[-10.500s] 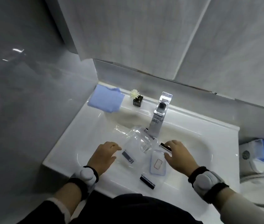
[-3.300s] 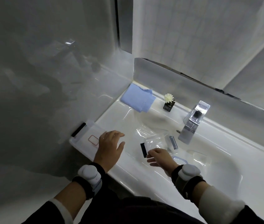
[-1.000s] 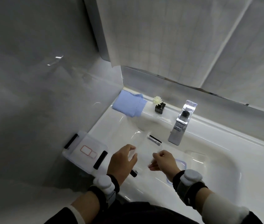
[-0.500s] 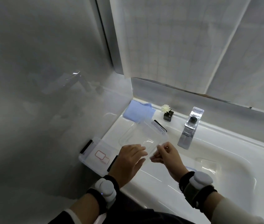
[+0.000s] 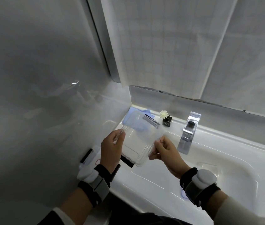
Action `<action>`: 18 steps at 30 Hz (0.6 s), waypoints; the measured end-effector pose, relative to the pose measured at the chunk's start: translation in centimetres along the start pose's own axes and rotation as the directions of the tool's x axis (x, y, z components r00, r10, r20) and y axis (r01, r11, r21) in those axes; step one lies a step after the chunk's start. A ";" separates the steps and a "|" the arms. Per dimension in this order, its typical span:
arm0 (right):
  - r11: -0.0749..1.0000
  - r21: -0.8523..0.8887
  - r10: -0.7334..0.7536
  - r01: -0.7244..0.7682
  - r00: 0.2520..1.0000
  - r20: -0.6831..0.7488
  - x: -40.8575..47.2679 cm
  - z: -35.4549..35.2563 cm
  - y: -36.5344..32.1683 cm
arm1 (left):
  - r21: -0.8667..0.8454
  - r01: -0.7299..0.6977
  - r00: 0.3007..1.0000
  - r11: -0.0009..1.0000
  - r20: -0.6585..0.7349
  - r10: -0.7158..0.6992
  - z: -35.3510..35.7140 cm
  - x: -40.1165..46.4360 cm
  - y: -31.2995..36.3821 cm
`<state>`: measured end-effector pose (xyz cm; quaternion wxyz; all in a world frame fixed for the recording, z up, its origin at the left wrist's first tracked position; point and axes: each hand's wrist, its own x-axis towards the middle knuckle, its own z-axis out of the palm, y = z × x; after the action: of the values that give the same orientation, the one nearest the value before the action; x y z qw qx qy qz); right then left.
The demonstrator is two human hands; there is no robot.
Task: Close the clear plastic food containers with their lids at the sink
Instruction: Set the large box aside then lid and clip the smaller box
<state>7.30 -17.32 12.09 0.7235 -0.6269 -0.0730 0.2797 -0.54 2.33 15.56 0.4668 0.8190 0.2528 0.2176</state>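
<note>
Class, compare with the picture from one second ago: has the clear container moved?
Yes. The clear container is up out of the sink, held in both hands at the left, beside the tap.

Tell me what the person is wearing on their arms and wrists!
Both hands are bare, with no gloves. The left hand and the right hand each have a wide black strap round the wrist, carrying a rounded white device. The left strap also shows a grey band. Above the straps come pale cuffs; the left arm also shows a dark sleeve. No cables are visible.
</note>
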 end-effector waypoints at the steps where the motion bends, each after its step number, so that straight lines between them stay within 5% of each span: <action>1: 1.000 -0.015 0.003 -0.003 1.000 0.000 0.1 0.1 -0.1 | -0.004 0.021 1.000 1.000 -0.012 -0.021 0.1 0.0 0.0; 10: 0.995 0.094 0.028 -0.027 0.999 -0.015 -0.1 -0.1 -0.7 | -0.053 0.138 0.990 0.989 -0.019 -0.139 0.6 0.0 0.4; 18: 0.996 -0.052 -0.073 0.068 0.993 -0.093 0.0 0.1 -0.8 | -0.149 0.194 0.979 0.970 -0.028 -0.200 0.9 -0.3 0.8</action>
<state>7.46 -17.26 12.87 0.7201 -0.6540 -0.0673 0.2219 -0.03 1.20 15.80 0.5391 0.7488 0.3261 0.2056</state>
